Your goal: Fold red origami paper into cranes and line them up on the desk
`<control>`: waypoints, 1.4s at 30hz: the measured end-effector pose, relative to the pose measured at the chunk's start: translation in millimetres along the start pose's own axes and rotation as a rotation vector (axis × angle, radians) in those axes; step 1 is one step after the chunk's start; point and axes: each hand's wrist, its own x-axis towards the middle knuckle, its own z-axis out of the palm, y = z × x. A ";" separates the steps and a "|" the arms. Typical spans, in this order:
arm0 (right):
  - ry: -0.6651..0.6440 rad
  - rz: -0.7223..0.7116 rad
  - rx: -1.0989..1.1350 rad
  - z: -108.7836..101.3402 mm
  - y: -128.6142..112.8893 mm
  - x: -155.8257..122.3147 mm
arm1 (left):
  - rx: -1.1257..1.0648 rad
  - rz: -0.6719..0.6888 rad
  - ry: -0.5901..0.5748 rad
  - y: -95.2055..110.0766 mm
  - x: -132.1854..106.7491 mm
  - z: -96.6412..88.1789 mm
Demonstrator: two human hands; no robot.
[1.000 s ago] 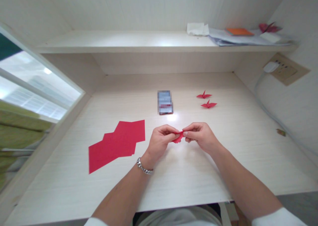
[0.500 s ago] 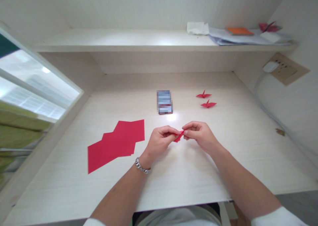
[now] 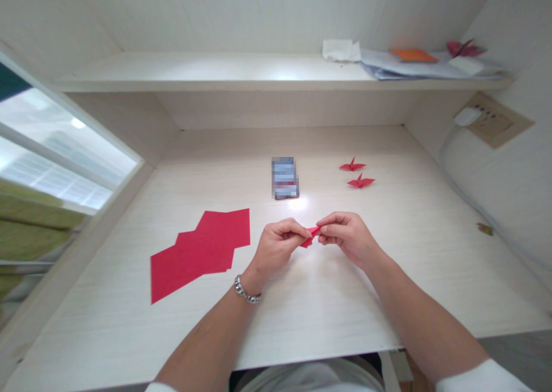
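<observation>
A small folded piece of red paper (image 3: 310, 235) is pinched between both my hands above the middle of the pale wooden desk (image 3: 328, 300). My left hand (image 3: 278, 245), a metal bracelet on its wrist, grips the paper's left end with curled fingers. My right hand (image 3: 347, 237) pinches its right end with thumb and fingertips. Most of the paper is hidden by my fingers.
Several flat red paper sheets (image 3: 200, 251) lie overlapped to the left. Two finished red paper cranes (image 3: 357, 172) sit at the back right, a small blurred box (image 3: 284, 177) behind my hands. The upper shelf (image 3: 215, 70) holds papers, a tissue and another folded figure (image 3: 463, 49). A cable (image 3: 470, 202) hangs at right.
The hands stay together on the red paper with only slight shifts of the fingers; the view has drifted a little.
</observation>
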 end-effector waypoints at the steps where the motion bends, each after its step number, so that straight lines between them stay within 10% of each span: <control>1: -0.006 0.006 0.007 0.4 -0.8 -0.5 | -0.016 -0.002 -0.003 0.0 0.1 -0.4; 33: -0.019 -0.023 -0.276 -4.5 5.6 2.0 | -0.274 -0.337 -0.021 -7.5 4.6 -3.3; 42: -0.001 -0.044 -0.421 1.9 4.9 1.0 | -0.044 -0.295 -0.046 -11.4 4.3 -2.8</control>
